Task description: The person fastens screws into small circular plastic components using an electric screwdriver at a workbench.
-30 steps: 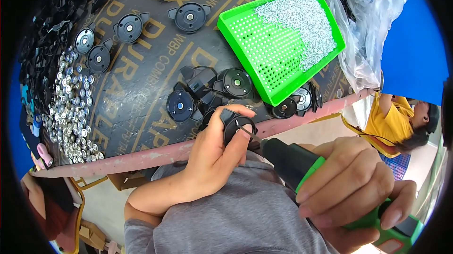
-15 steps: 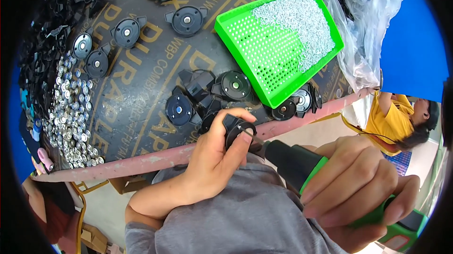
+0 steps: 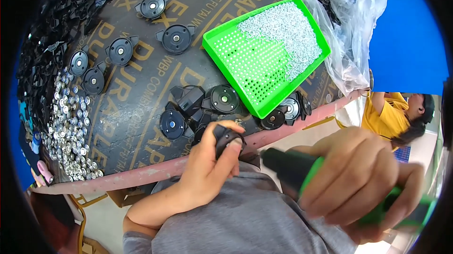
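Observation:
My left hand [image 3: 205,171] grips a black round plastic part [image 3: 221,136] with side wings, just above the table's near edge, its thumb pressed on the face. My right hand [image 3: 351,178], slightly blurred, is wrapped round a green and black power screwdriver [image 3: 290,163]. The screwdriver's tip points left toward the part and stands apart from it. Just beyond my left hand lie several more black parts, among them a round one with a metal centre [image 3: 224,98] and another with a bluish centre [image 3: 172,124].
A green perforated tray [image 3: 296,84] holds many small silver screws [image 3: 302,32]. Metal discs [image 3: 71,136] are heaped at the left, beside a pile of black parts [image 3: 40,41]. Clear plastic sheeting [image 3: 354,27] lies at the far right. A person in yellow [image 3: 384,114] is beyond the pink table edge [image 3: 141,169].
The screwdriver's tip has drawn back from the black part. My left hand has tilted the part, and the table's things sit slightly lower and further left in view.

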`<state>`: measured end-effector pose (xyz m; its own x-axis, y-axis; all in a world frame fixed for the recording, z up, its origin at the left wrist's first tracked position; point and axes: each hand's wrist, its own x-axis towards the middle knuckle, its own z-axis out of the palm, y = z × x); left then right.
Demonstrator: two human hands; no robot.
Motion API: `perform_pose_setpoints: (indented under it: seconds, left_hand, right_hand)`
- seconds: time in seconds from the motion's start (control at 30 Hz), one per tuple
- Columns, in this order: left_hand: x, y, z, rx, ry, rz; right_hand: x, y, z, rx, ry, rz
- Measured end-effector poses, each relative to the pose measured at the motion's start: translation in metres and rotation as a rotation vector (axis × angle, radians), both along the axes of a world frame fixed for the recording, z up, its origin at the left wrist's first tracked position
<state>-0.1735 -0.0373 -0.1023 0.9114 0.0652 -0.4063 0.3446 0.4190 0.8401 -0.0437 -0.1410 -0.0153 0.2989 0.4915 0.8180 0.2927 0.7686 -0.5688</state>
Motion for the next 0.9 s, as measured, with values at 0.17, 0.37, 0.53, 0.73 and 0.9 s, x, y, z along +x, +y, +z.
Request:
perform_pose_setpoints:
  seconds: [0.17, 0.37, 0.53, 0.73, 0.9]
  left_hand:
    - [0.0, -0.002, -0.003, -0.219, -0.051, 0.116]
    - [0.0, 0.002, -0.01, -0.201, -0.088, 0.071]
    - [0.0, 0.0, -0.007, -0.18, -0.082, 0.087]
    - [0.001, -0.001, -0.003, -0.149, -0.03, 0.097]
    - [0.002, -0.002, -0.005, -0.138, -0.015, 0.117]
  right_hand:
    - [0.023, 0.006, -0.016, -0.111, 0.116, -0.531]
    - [0.039, 0.014, -0.033, -0.305, 0.074, -0.729]
    - [0.043, 0.013, -0.034, -0.37, 0.018, -0.772]
    - [0.037, -0.003, -0.027, -0.315, 0.007, -0.736]
    - [-0.003, -0.027, 0.017, -0.23, 0.109, -0.325]
